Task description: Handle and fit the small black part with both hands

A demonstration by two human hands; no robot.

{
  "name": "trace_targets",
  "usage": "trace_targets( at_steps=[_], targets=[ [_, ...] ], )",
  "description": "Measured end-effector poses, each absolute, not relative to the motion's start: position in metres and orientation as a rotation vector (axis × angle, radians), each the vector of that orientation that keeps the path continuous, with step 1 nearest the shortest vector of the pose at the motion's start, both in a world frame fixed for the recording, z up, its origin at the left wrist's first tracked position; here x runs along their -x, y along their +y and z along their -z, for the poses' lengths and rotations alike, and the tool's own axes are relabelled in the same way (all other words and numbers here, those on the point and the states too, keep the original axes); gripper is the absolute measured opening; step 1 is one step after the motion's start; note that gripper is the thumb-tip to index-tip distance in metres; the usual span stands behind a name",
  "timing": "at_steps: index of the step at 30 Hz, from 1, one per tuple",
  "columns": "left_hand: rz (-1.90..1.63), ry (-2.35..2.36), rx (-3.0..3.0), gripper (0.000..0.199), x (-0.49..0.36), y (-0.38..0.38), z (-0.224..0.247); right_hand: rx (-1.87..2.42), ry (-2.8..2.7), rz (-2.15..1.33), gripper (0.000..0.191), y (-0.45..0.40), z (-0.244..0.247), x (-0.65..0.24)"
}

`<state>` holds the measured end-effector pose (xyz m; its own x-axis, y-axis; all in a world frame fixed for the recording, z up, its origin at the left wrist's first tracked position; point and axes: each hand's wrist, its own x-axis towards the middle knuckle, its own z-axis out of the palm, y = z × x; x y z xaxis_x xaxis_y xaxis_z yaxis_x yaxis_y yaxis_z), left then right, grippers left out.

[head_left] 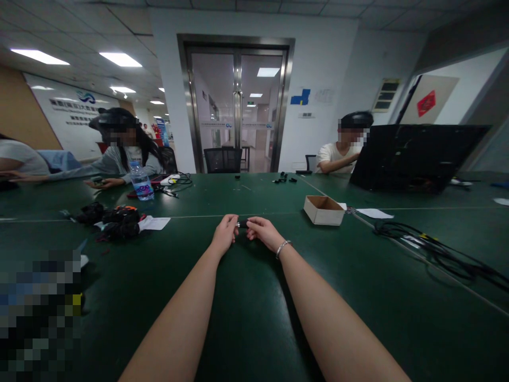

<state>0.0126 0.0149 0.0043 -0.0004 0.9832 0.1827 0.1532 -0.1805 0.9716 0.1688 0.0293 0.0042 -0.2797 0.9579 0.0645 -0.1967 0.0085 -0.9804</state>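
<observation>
Left hand (226, 232) and right hand (264, 232) meet over the middle of the green tabletop (248, 297), fingers closed on opposite ends of one small black piece (244, 224), its silvery end toward the left. Right thumb and fingertips pinch the dark end; the left grip looks closed around the bright end, though its exact contact is too small to make out. To handle it well, I would let one hand steady the piece while the other does the fine work, hold both ends in line, and press lightly so it neither twists nor slips. Working low over the tabletop would make any drop harmless. The open cardboard box (324, 211) stands apart to the right, and small black parts (282, 178) lie farther off, so neither should crowd the fingers.
</observation>
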Motion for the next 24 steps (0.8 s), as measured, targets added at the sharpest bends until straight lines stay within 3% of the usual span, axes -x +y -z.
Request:
trace_targets(
  at_steps=[24],
  targets=[
    [-1.259,1.231,-1.496,0.027,-0.0103,0.0165,-0.0019,0.869,-1.319,-1.488,0.012,0.0300,-0.0040,-0.1694]
  ],
)
